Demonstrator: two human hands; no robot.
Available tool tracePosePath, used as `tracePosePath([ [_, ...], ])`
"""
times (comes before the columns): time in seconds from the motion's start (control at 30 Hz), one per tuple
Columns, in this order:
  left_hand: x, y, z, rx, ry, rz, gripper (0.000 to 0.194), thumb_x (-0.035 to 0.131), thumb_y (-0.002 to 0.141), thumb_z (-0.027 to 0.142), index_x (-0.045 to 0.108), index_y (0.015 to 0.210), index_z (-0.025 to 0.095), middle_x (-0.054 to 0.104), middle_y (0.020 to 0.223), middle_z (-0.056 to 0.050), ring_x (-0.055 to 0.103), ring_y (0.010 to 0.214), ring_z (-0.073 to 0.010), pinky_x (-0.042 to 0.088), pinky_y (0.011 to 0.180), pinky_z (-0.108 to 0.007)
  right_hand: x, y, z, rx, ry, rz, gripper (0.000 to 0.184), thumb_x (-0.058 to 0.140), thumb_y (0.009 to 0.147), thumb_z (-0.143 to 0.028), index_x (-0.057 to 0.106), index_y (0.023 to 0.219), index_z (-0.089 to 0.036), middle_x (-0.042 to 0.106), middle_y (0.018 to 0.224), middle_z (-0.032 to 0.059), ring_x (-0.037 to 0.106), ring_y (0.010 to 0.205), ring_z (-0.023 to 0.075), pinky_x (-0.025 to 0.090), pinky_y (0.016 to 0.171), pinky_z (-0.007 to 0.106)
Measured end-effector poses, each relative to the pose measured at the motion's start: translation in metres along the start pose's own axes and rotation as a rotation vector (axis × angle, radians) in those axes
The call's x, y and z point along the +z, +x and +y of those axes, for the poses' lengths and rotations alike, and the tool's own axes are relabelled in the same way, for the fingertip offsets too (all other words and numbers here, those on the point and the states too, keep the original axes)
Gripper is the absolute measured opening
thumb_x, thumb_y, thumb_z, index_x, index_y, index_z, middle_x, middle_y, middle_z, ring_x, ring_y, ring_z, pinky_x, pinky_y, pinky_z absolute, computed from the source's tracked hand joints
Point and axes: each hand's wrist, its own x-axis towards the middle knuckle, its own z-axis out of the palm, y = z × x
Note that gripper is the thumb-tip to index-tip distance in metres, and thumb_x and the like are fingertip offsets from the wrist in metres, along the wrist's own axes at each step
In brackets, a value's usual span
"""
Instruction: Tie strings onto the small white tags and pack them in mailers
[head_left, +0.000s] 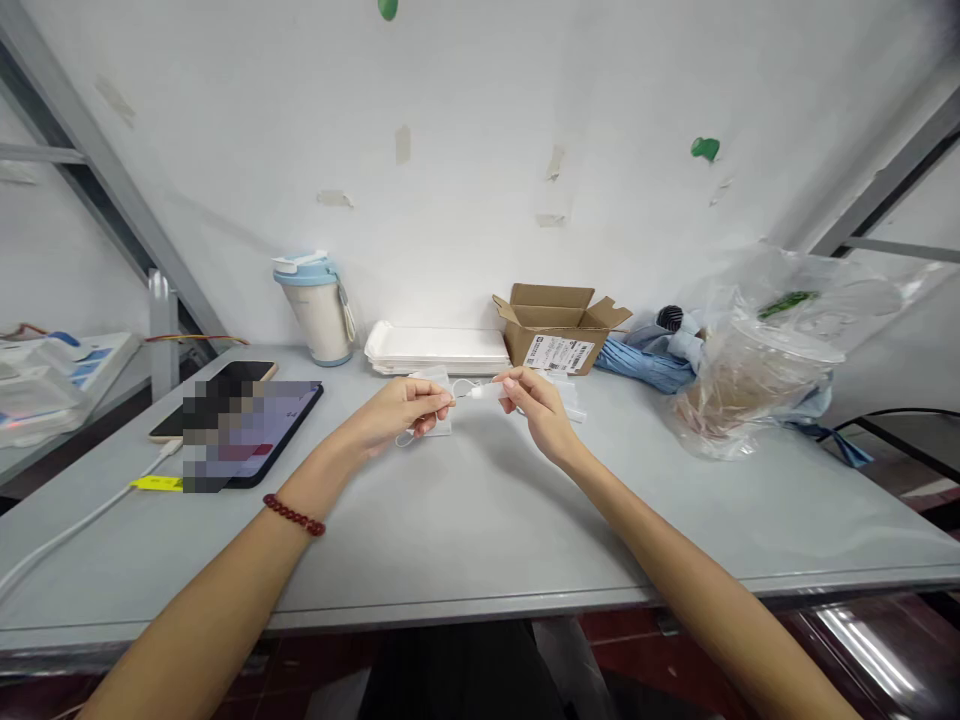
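Observation:
My right hand [538,405] is closed in a pinch on a small translucent white piece [491,390] with a white end facing left. Opposite it, my left hand [412,408] pinches a thin tip that reaches toward that white end; its exact kind is too small to tell. A thin white cord [405,438] loops out below my left fingers, and another loop shows above the gap between the hands. Behind my left hand lies a clear plastic bag [441,424]. Clear plastic pieces [574,402] rest on the table just beyond my right hand.
Along the wall stand a tumbler [319,315], stacked white trays [442,345] and an open cardboard box [559,335]. A phone [247,378] and a tablet [285,430] with a cable [90,520] lie left. Blue cloth [645,365] and a bagged container [750,370] are right.

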Motion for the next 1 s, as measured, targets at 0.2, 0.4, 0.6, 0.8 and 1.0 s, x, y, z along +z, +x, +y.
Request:
tracePosePath([
  [0.2, -0.0007, 0.0010, -0.0002, 0.007, -0.031, 0.001, 0.029, 0.063, 0.077, 0.041, 0.058, 0.067, 0.015, 0.046, 0.052, 0.004, 0.037, 0.048, -0.0069, 0.027, 0.047, -0.022, 0.0018, -0.0005, -0.0006, 0.002, -0.017, -0.012, 0.030, 0.048, 0.085, -0.047, 0.056, 0.088, -0.018, 0.050, 0.063, -0.0022, 0.045, 0.063, 0.0125, 0.035, 0.064, 0.028],
  [0.4, -0.0022, 0.0021, -0.0048, 0.021, -0.027, -0.014, 0.027, 0.061, 0.080, 0.040, 0.059, 0.071, 0.014, 0.047, 0.056, 0.003, 0.037, 0.049, -0.0068, 0.027, 0.049, -0.022, 0.0021, -0.0016, -0.0017, 0.010, -0.047, -0.007, 0.031, 0.046, 0.086, -0.047, 0.056, 0.090, -0.018, 0.050, 0.063, -0.0018, 0.047, 0.066, 0.0134, 0.035, 0.065, 0.028],
  [0.6, -0.0024, 0.0023, -0.0056, 0.021, -0.024, -0.017, 0.028, 0.061, 0.079, 0.040, 0.060, 0.069, 0.014, 0.048, 0.055, 0.003, 0.038, 0.049, -0.0066, 0.028, 0.049, -0.022, 0.0018, -0.0014, -0.0004, 0.011, -0.063, -0.006, 0.032, 0.046, 0.087, -0.048, 0.056, 0.091, -0.018, 0.051, 0.065, -0.0014, 0.048, 0.067, 0.0135, 0.036, 0.065, 0.028],
  [0.8, -0.0012, 0.0017, -0.0033, 0.020, -0.042, -0.006, 0.027, 0.065, 0.075, 0.040, 0.061, 0.070, 0.014, 0.051, 0.062, 0.002, 0.039, 0.049, -0.0060, 0.028, 0.047, -0.022, 0.0028, -0.0003, 0.0024, 0.007, -0.050, 0.003, 0.029, 0.046, 0.087, -0.045, 0.056, 0.089, -0.018, 0.051, 0.064, -0.0018, 0.046, 0.064, 0.0127, 0.036, 0.065, 0.028],
  [1.0, -0.0007, 0.0018, -0.0033, 0.012, -0.012, -0.017, 0.026, 0.063, 0.077, 0.039, 0.060, 0.070, 0.014, 0.046, 0.054, 0.004, 0.037, 0.048, -0.0067, 0.028, 0.047, -0.022, 0.0030, -0.0004, 0.0020, -0.018, -0.122, -0.008, 0.027, 0.043, 0.088, -0.042, 0.056, 0.089, -0.018, 0.050, 0.063, -0.0023, 0.046, 0.064, 0.0124, 0.035, 0.063, 0.027],
])
